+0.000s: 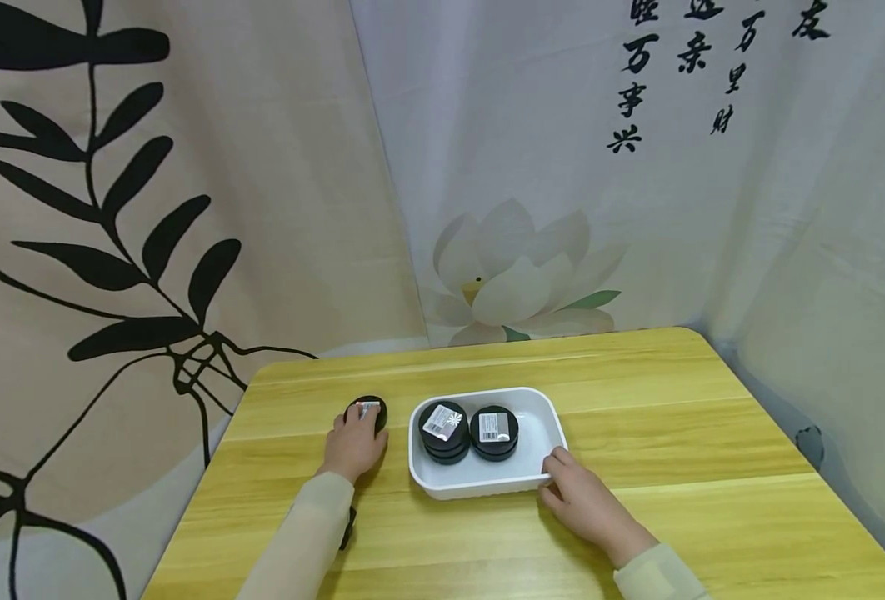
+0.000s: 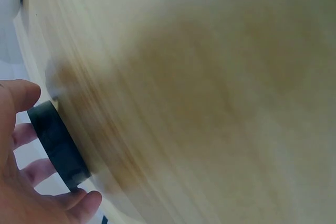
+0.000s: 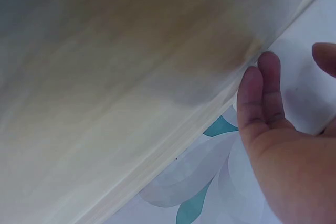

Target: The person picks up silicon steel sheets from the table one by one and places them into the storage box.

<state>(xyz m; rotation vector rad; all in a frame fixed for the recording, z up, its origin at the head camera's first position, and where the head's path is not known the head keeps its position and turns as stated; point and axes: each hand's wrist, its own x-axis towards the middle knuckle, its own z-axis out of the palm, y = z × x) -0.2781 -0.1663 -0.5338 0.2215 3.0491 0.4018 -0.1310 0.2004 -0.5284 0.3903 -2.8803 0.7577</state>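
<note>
My left hand [image 1: 354,446] grips a black round flat container [image 1: 375,415] with a white label, left of the white tray [image 1: 487,486]. In the left wrist view, the thumb and fingers sit on opposite sides of this black container [image 2: 59,145], which is tilted in that picture and close to the tabletop. My right hand [image 1: 585,504] holds the tray's near right corner between thumb and fingers; in the right wrist view those fingers [image 3: 254,95] are fairly straight. Inside the tray, a left stack of black containers [image 1: 444,429] stands beside a right one [image 1: 495,433], both with labels on top.
Yellow wood-grain tabletop [image 1: 637,400] lies under the tray. A cloth backdrop [image 1: 517,167] with a lotus, black leaves and written characters hangs behind and to the left. The table's right edge [image 1: 795,450] slopes toward the near right corner.
</note>
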